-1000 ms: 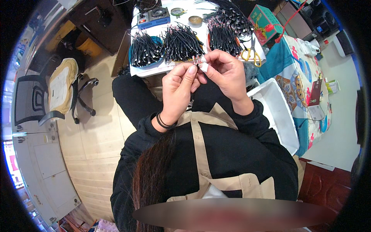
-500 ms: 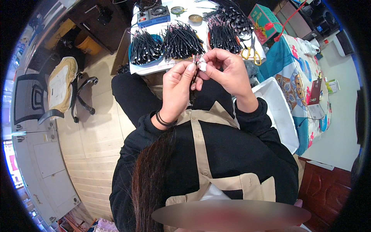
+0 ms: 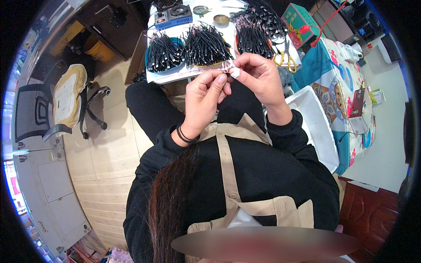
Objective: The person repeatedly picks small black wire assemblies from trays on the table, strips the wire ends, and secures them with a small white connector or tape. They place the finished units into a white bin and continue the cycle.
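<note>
Above my lap, my left hand [image 3: 205, 93] is closed with thumb and fingers pinching a short black cable [image 3: 227, 73], with thin light wire ends showing at its tip. My right hand [image 3: 262, 81] meets it from the right, thumb and forefinger pressed together beside the wire ends. Something white [image 3: 235, 72] covers or sits between those fingertips; I cannot tell which. What the right fingers pinch is too small to make out. Just beyond my hands lie bundles of similar black cables: left bundle [image 3: 164, 55], middle bundle [image 3: 205, 46], right bundle [image 3: 253, 40].
On the white table stand a blue burner [image 3: 174, 18], two small round tins [image 3: 221, 20] and yellow-handled scissors [image 3: 286, 59]. A green box [image 3: 301, 24] is behind them. A white foam box [image 3: 313, 127] stands at my right, an office chair [image 3: 66, 101] at the left.
My fingertips have shifted slightly right, and the right fingers have turned a little. The black cable hanging below the left fingers before is now mostly hidden.
</note>
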Tool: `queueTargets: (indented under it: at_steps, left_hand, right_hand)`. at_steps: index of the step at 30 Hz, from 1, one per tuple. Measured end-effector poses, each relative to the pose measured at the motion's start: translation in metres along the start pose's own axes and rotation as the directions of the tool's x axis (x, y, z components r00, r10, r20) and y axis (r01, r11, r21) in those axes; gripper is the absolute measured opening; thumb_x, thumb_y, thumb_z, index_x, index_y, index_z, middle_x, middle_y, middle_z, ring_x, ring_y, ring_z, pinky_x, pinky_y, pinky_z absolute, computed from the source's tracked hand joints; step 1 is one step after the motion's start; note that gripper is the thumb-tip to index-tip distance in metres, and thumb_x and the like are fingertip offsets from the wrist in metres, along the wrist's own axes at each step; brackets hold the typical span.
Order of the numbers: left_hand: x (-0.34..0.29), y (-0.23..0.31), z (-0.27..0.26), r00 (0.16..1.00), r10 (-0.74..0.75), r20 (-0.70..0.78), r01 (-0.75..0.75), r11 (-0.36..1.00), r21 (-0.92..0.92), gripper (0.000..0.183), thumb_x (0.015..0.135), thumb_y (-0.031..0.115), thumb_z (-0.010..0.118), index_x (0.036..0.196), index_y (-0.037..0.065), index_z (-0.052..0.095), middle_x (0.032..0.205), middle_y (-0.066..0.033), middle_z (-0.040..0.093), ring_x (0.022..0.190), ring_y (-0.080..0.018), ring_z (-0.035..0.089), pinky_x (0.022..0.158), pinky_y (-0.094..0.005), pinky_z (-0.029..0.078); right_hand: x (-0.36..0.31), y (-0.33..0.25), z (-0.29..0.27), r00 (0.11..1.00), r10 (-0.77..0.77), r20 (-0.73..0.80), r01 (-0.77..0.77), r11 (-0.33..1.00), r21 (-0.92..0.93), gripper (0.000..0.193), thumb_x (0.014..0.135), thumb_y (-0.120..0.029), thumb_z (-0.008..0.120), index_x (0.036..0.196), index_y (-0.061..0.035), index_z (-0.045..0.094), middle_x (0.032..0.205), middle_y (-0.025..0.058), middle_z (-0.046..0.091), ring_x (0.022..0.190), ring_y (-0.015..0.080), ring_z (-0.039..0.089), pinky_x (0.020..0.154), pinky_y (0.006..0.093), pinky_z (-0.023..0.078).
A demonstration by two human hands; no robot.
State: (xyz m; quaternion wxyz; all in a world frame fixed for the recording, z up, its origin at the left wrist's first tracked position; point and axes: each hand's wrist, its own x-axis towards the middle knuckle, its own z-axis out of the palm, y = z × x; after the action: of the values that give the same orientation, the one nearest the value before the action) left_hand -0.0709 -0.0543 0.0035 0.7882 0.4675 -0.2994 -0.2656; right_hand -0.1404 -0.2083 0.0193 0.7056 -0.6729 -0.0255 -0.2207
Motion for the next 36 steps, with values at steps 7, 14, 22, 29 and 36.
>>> queueTargets:
  at_steps: [7, 14, 22, 29, 36]
  left_hand:
    - [-0.003, 0.003, 0.001, 0.997, 0.077, -0.021, -0.077, 0.997, 0.019, 0.017, 0.098, 0.013, 0.054, 0.099, -0.002, 0.062, 0.074, 0.0004, 0.058, 0.064, -0.0018, 0.048, 0.054, -0.0149, 0.036]
    - [-0.004, 0.003, 0.000, 0.999, 0.051, 0.001, -0.051, 0.997, 0.052, 0.017, 0.098, 0.013, 0.054, 0.099, -0.002, 0.062, 0.074, 0.0000, 0.058, 0.065, -0.0019, 0.049, 0.054, -0.0149, 0.035]
    - [-0.005, 0.001, 0.000, 1.000, 0.014, 0.018, -0.014, 1.000, 0.019, 0.017, 0.098, 0.013, 0.054, 0.099, -0.002, 0.063, 0.074, -0.0006, 0.059, 0.063, -0.0015, 0.048, 0.052, -0.0145, 0.033]
    - [-0.005, -0.001, -0.001, 1.000, -0.019, 0.021, 0.019, 1.000, -0.010, 0.017, 0.098, 0.013, 0.054, 0.097, -0.001, 0.062, 0.073, -0.0004, 0.058, 0.057, -0.0006, 0.042, 0.049, -0.0149, 0.029]
    - [-0.006, -0.003, -0.001, 0.997, -0.059, 0.043, 0.065, 0.984, -0.167, 0.019, 0.099, 0.015, 0.053, 0.096, -0.001, 0.062, 0.071, 0.0004, 0.056, 0.057, -0.0015, 0.040, 0.049, -0.0151, 0.028]
  right_hand:
    - [-0.004, 0.013, 0.012, 0.992, 0.123, -0.008, -0.109, 0.904, 0.414, 0.015, 0.089, -0.008, 0.064, 0.101, 0.0012, 0.061, 0.092, 0.0040, 0.064, 0.084, 0.0092, 0.060, 0.076, 0.0231, 0.048]
    - [-0.006, 0.001, 0.003, 0.998, 0.061, 0.003, -0.060, 0.974, 0.219, 0.020, 0.087, -0.007, 0.068, 0.103, 0.0011, 0.060, 0.094, 0.0043, 0.064, 0.088, 0.0107, 0.061, 0.082, 0.0244, 0.049]
    - [-0.007, 0.004, 0.008, 0.991, 0.129, 0.031, -0.130, 0.904, 0.407, 0.017, 0.087, -0.008, 0.068, 0.100, -0.0009, 0.059, 0.093, 0.0044, 0.063, 0.085, 0.0106, 0.060, 0.079, 0.0256, 0.050]
    - [-0.008, -0.001, 0.003, 0.994, 0.076, 0.080, -0.091, 0.975, 0.204, 0.016, 0.088, -0.005, 0.066, 0.101, 0.0012, 0.059, 0.094, 0.0040, 0.063, 0.087, 0.0094, 0.060, 0.081, 0.0243, 0.050]
    - [-0.013, 0.012, 0.010, 0.970, 0.192, 0.146, -0.241, 0.760, 0.604, 0.015, 0.088, -0.009, 0.062, 0.100, -0.0013, 0.056, 0.091, 0.0060, 0.060, 0.080, 0.0140, 0.061, 0.075, 0.0281, 0.051]
